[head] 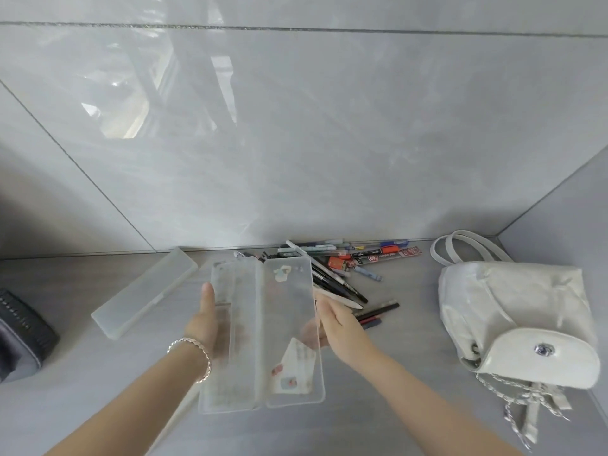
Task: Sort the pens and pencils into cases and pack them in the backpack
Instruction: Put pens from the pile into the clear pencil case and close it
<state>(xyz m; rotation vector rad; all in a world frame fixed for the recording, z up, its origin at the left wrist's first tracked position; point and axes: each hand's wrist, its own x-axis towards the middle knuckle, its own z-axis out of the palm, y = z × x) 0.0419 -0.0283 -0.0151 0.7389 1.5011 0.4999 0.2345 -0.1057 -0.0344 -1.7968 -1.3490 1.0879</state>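
A clear plastic pencil case is held spread open above the grey table, its two halves side by side, with stickers and a card showing in the right half. My left hand holds the left half from beneath, thumb up along its edge. My right hand holds the right half at its edge, fingers behind the plastic. A second frosted case lies shut on the table to the left. A pile of pens and pencils lies against the wall behind the open case. The white backpack lies at the right, flap snapped.
A dark grey object sits at the left edge. Glossy grey wall panels close off the back and right side of the table. The backpack's chain straps trail toward the front right.
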